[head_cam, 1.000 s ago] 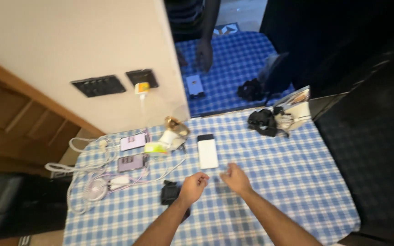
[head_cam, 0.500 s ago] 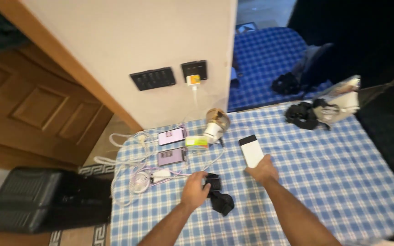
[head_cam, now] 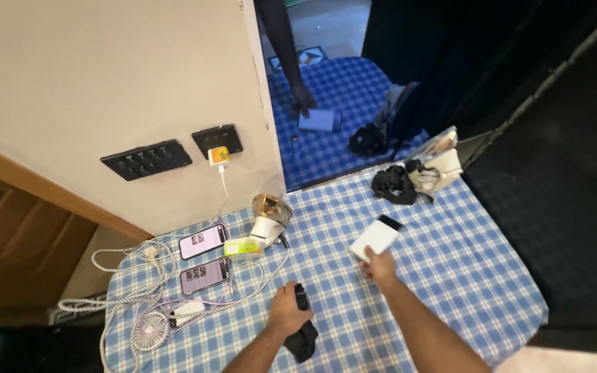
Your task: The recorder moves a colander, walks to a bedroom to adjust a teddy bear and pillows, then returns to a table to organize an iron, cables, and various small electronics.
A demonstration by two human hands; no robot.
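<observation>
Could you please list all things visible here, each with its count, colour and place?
table: one, blue-white checked cloth, centre
power bank: one, white, in right hand
black device: one, black, in left hand
phones: two, purple, table left
cables: several, white, table left
small fan: one, white, front left
charger: one, white-yellow, wall socket
mirror: one, behind table
black straps: one bundle, table back
left hand: one, gripping device
right hand: one, gripping power bank
</observation>
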